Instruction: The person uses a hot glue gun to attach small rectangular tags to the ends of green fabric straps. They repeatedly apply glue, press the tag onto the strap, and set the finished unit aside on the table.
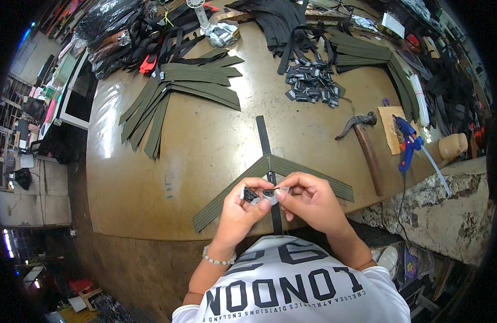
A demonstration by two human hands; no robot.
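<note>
Above the table's near edge, my left hand [239,215] and right hand [312,203] are close together, fingers pinched. Between them is a small black label [268,192] with white backing paper, the right fingertips gripping its edge. Another black label with a white edge [249,195] sticks up between my left fingers. Just beyond my hands, a ribbed olive-green webbing strap [318,180] lies bent in a wide V, its point facing away from me. A black strap [263,132] runs lengthwise at its point and continues under my hands.
A hammer [367,153] and a blue glue gun [407,148] on cardboard lie to the right, near a tan roll [453,145]. Black labels [313,83] are heaped farther back. Bent olive straps [200,86] are stacked at left, more [361,51] at far right.
</note>
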